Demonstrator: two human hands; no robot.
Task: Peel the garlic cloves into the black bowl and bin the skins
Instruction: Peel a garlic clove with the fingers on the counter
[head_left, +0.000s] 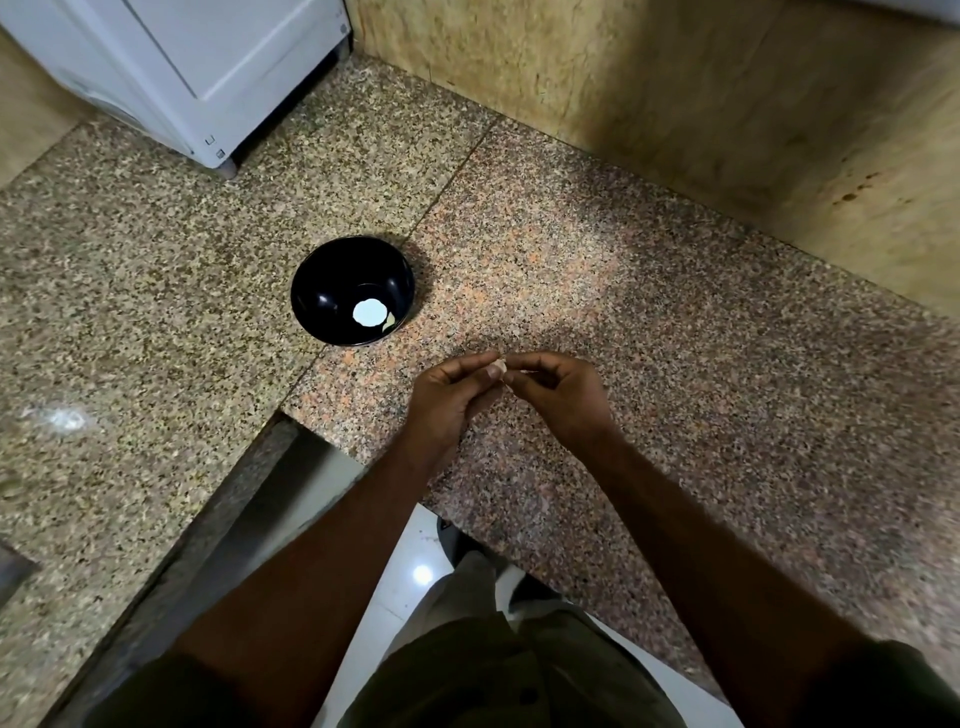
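A black bowl (332, 270) stands on the speckled granite counter (675, 364), left of and beyond my hands. Inside it lies a pale peeled garlic clove (388, 322) beside a bright white light reflection. My left hand (454, 395) and my right hand (561, 392) meet above the counter. Between their fingertips they pinch a small garlic clove (498, 366), mostly hidden by the fingers. No bin is in view.
A white appliance (208, 73) stands at the back left corner. A beige stone wall (727, 114) runs along the back right. The counter has an inner corner edge near my left forearm, with white floor (395, 587) and my legs below.
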